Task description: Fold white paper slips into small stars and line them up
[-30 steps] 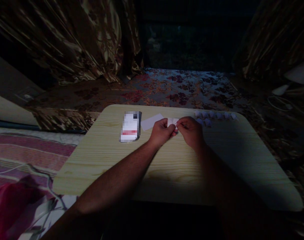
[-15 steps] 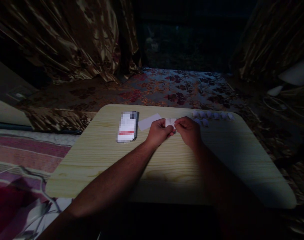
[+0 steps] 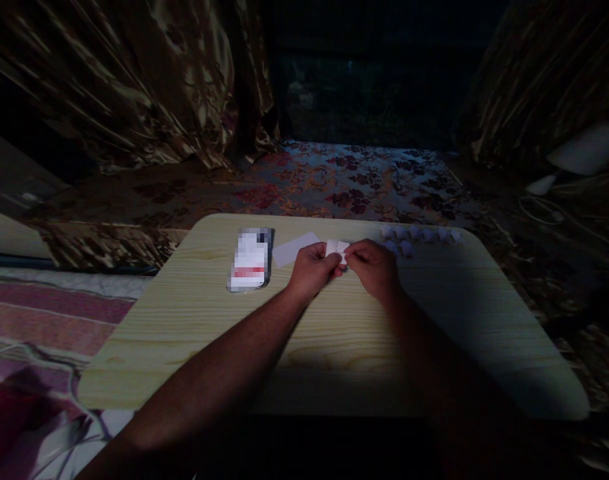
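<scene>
A small creased piece of white paper (image 3: pixel 334 247) is held up just above the table between my two hands. My left hand (image 3: pixel 311 268) pinches its left and lower side, thumb on top and fingers beneath. At its right edge, my right hand (image 3: pixel 377 265) grips it between thumb and forefinger. Behind my left hand lies a flat sheet of white paper (image 3: pixel 294 250). Several small folded white paper pieces (image 3: pixel 429 233) lie in rows beyond my right hand.
A blurred-out, phone-like white object (image 3: pixel 249 260) with a red band lies left of the sheet on the wood-grain table (image 3: pixel 194 320). Brown curtains (image 3: pixel 184 80) hang behind. A white lamp-like object (image 3: pixel 587 150) with a cable is at the right, and a striped bed cover (image 3: pixel 49 310) at the left.
The view has shifted slightly. Both hands remain on the small paper; its folds look slightly different and less of its face shows. The other papers have not moved on the table.
</scene>
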{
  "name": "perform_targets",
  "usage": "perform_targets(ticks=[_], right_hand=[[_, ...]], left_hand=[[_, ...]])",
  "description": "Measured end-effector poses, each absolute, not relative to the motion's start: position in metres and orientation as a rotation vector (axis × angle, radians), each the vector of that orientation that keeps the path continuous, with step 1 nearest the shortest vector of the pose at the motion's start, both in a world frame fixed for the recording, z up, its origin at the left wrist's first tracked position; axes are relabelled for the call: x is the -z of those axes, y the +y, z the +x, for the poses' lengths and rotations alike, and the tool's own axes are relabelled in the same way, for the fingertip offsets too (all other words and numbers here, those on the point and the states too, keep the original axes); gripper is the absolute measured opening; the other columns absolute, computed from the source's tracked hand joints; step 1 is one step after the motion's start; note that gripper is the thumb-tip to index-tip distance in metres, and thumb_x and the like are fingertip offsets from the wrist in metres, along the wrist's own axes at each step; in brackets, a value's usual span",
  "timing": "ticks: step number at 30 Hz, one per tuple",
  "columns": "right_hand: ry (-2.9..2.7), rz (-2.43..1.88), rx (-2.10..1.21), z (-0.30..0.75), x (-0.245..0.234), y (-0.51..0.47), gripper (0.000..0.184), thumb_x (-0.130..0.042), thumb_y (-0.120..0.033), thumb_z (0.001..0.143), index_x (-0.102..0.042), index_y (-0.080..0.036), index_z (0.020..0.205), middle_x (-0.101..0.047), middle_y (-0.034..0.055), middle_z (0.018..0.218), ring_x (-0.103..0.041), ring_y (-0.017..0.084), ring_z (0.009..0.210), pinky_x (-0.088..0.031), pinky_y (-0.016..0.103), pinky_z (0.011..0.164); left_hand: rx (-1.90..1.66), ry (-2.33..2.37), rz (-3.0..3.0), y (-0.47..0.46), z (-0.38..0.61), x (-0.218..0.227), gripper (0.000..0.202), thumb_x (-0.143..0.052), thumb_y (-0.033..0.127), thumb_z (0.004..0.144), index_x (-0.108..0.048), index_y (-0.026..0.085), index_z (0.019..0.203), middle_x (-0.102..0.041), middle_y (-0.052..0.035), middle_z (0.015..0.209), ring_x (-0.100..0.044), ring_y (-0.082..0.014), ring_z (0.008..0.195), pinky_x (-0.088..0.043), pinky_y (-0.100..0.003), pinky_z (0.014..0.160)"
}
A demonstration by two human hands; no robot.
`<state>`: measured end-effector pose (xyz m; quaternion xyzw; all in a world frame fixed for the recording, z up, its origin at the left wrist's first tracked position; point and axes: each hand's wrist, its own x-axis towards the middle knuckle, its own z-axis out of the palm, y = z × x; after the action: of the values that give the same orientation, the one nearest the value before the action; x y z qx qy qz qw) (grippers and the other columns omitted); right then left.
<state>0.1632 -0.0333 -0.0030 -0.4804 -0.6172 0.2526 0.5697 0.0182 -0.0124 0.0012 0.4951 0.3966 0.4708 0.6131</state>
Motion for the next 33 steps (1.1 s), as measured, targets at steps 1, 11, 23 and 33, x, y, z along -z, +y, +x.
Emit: perform_targets(ticks=[1,11,23,33], right_hand=[[-1.444,-1.116,-0.611,0.1632,0.0036,-0.0330,0.005,-0.065,-0.022,0.075,-0.067,-0.023,0.080,-0.070,-0.0014,0.070,-0.066,0.015,0.063,-0.049,0.025,0.058],[-1.447,-1.038,-0.728,0.1651,0.0048,-0.0314,0.007,-0.062,-0.018,0.074,-0.065,-0.022,0.079,-0.067,-0.0024,0.067,-0.063,0.014,0.061,-0.047,0.024,0.057],[-1.446,-1.036,-0.840,0.1651,0.0042,-0.0318,0.003,-0.063,-0.021,0.074,-0.064,-0.023,0.076,-0.068,-0.0025,0.065,-0.067,0.016,0.061,-0.052,0.027,0.058],[-1.466,-1.093,-0.722,0.1638,-0.0020,-0.0354,0.006,-0.063,-0.017,0.072,-0.066,-0.022,0.075,-0.069,-0.0028,0.065,-0.066,0.014,0.060,-0.049,0.024,0.056]], left_hand=[[-1.089,0.911,1.135,-0.0124,0.0181,-0.0011,0.013,-0.068,0.023,0.067,-0.065,0.012,0.075,-0.068,-0.0032,0.062,-0.056,-0.0092,0.045,-0.039,-0.020,0.044],[-1.086,0.882,1.124,-0.0119,0.0172,0.0002,0.011,-0.067,0.021,0.070,-0.064,0.012,0.074,-0.066,-0.0024,0.060,-0.055,-0.0092,0.046,-0.039,-0.020,0.045],[-1.056,0.837,1.071,-0.0130,0.0172,-0.0045,0.012,-0.069,0.021,0.065,-0.064,0.012,0.071,-0.066,-0.0036,0.060,-0.056,-0.0092,0.046,-0.040,-0.020,0.045],[-1.055,0.822,1.067,-0.0130,0.0164,-0.0034,0.011,-0.068,0.021,0.067,-0.066,0.011,0.072,-0.069,-0.0047,0.063,-0.056,-0.0085,0.047,-0.040,-0.020,0.046]])
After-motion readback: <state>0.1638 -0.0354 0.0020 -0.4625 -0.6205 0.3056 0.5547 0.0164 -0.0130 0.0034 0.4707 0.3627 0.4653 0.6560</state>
